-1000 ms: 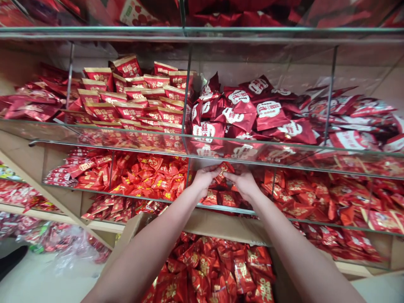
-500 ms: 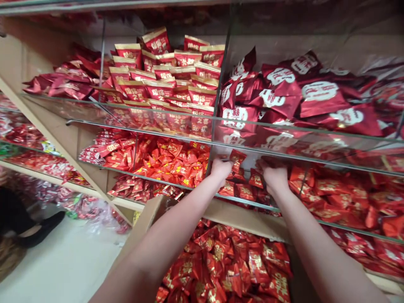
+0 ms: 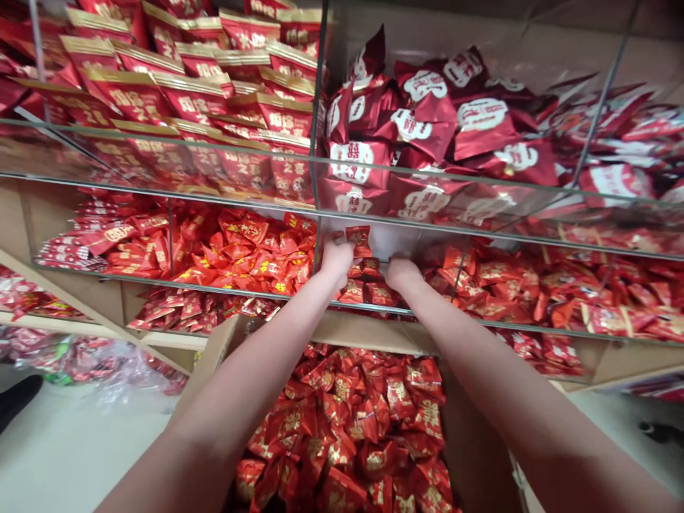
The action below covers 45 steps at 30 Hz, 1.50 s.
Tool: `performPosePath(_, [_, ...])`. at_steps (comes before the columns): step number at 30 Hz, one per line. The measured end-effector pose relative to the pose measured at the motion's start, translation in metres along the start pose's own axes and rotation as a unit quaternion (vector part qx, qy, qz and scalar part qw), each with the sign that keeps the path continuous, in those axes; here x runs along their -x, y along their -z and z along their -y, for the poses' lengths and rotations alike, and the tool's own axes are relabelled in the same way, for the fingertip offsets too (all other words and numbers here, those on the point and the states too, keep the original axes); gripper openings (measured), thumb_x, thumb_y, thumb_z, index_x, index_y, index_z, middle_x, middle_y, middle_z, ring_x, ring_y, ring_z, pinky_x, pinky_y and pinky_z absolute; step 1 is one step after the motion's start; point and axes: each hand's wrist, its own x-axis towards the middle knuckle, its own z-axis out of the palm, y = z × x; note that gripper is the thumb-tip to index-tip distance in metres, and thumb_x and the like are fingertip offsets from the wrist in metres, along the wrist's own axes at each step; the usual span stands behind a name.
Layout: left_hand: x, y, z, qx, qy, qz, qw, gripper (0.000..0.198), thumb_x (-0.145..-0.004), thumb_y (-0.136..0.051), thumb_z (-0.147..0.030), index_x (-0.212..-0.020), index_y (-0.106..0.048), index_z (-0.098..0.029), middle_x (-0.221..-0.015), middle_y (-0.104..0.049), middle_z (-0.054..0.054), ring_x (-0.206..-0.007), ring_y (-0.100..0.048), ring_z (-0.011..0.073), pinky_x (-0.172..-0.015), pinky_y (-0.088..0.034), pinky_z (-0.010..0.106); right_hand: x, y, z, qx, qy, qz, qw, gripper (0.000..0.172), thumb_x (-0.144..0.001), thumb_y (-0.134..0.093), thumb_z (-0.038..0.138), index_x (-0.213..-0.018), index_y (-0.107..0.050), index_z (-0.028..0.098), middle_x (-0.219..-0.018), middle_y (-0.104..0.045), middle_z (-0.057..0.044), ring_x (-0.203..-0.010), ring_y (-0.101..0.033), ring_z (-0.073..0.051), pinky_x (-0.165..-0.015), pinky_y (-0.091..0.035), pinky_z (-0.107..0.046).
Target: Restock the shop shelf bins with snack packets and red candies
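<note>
Both my arms reach up into a glass-fronted shelf bin holding small red candy packets. My left hand is curled with a red packet sticking up at its fingertips. My right hand is closed, knuckles toward me, pressed among the packets; what it holds is hidden. Below my arms stands an open cardboard box filled with red and gold candy packets.
Glass dividers split the shelves into bins. The upper shelf holds red and gold flat packs on the left and dark red pouches on the right. More red candies fill neighbouring bins. Pale floor lies at lower left, with a dark shoe.
My view has tilted and shifted; the shelves appear closer. Both hands stay in the same bin, now closer together, with a packet still at the left fingertips.
</note>
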Motion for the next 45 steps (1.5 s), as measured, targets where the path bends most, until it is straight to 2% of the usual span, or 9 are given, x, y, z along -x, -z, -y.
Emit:
performPosePath(4, [0.001,0.000,-0.002,0.005,0.029,0.043,0.999,0.026,-0.072,-0.048,-0.008,-0.092,-0.041,-0.023,-0.071,-0.051,-0.005,-0.050,-0.052,0.0048,-0.056,-0.049,0.023,0.001,-0.001,0.002,-0.002,-0.031,-0.006,1.000,0.049,-0.072,-0.053,0.021,-0.115,-0.041,0.001,-0.104,-0.055,-0.022,-0.096,-0.056,-0.027,-0.074,-0.044,-0.030])
performPosePath(8, [0.001,0.004,-0.001,-0.083,0.037,0.031,0.995,0.011,-0.072,-0.047,-0.009,-0.079,-0.051,-0.017,-0.073,-0.053,0.000,-0.056,-0.052,0.0065,-0.057,-0.048,0.023,0.009,0.007,0.000,-0.075,-0.006,-0.134,0.988,0.050,-0.068,-0.054,0.018,-0.113,-0.038,0.005,-0.109,-0.048,-0.021,-0.092,-0.055,-0.026,-0.073,-0.045,-0.032])
performPosePath(12, [0.003,0.006,0.003,-0.095,0.044,0.066,0.992,0.019,-0.071,-0.056,-0.033,-0.081,-0.057,-0.016,-0.084,-0.059,0.006,-0.071,-0.057,0.0151,-0.059,-0.049,0.028,0.017,0.013,0.002,-0.181,0.212,-0.255,0.926,0.036,-0.068,-0.049,0.015,-0.103,-0.042,0.013,-0.108,-0.048,-0.014,-0.096,-0.051,-0.022,-0.081,-0.042,-0.033])
performPosePath(16, [0.004,0.007,0.005,-0.086,0.059,0.164,0.981,0.043,-0.067,-0.057,-0.053,-0.091,-0.056,-0.016,-0.090,-0.060,0.008,-0.077,-0.058,0.0179,-0.063,-0.050,0.031,0.022,0.012,0.009,-0.212,0.402,-0.234,0.860,0.023,-0.071,-0.042,0.011,-0.092,-0.045,0.017,-0.101,-0.052,-0.011,-0.096,-0.050,-0.020,-0.083,-0.042,-0.035])
performPosePath(23, [0.002,0.007,0.003,-0.057,0.052,0.109,0.991,0.041,-0.072,-0.053,-0.053,-0.094,-0.053,-0.018,-0.090,-0.061,0.007,-0.074,-0.059,0.0144,-0.064,-0.049,0.028,0.016,0.010,0.006,-0.411,0.164,-0.225,0.868,0.040,-0.069,-0.054,0.032,-0.104,-0.049,0.013,-0.100,-0.056,-0.012,-0.087,-0.055,-0.022,-0.074,-0.046,-0.035])
performPosePath(28, [0.004,0.007,0.002,-0.099,0.060,0.139,0.984,0.043,-0.070,-0.053,-0.055,-0.092,-0.055,-0.019,-0.085,-0.062,0.006,-0.073,-0.059,0.0151,-0.062,-0.048,0.028,0.015,0.010,0.007,-0.573,0.130,-0.057,0.807,0.031,-0.070,-0.053,0.045,-0.080,-0.056,0.015,-0.070,-0.058,-0.002,-0.063,-0.055,-0.015,-0.058,-0.046,-0.028])
performPosePath(37, [0.003,0.008,0.003,-0.128,0.004,0.098,0.987,0.033,-0.063,-0.062,-0.044,-0.080,-0.062,-0.016,-0.078,-0.062,0.004,-0.066,-0.057,0.0141,-0.050,-0.045,0.022,0.015,0.012,0.014,-0.718,0.081,-0.021,0.691,0.027,-0.063,-0.061,0.038,-0.077,-0.048,0.018,-0.070,-0.055,0.003,-0.056,-0.056,-0.012,-0.056,-0.047,-0.027])
performPosePath(40, [0.000,0.008,0.005,-0.133,-0.047,0.035,0.989,0.023,-0.064,-0.062,-0.036,-0.072,-0.063,-0.015,-0.065,-0.059,0.001,-0.054,-0.053,0.0107,-0.048,-0.042,0.021,0.010,0.009,0.009,-0.669,0.044,-0.108,0.734,0.022,-0.073,-0.050,0.034,-0.089,-0.049,0.018,-0.081,-0.058,-0.001,-0.059,-0.057,-0.013,-0.059,-0.048,-0.029])
performPosePath(45, [-0.005,0.010,0.007,-0.133,-0.076,-0.026,0.988,0.011,-0.064,-0.058,-0.015,-0.075,-0.058,-0.017,-0.066,-0.058,-0.001,-0.051,-0.050,0.0075,-0.052,-0.042,0.020,0.001,0.007,-0.004,-0.330,-0.040,-0.213,0.919,0.026,-0.081,-0.035,0.018,-0.098,-0.054,0.013,-0.089,-0.062,-0.012,-0.082,-0.060,-0.020,-0.070,-0.043,-0.029])
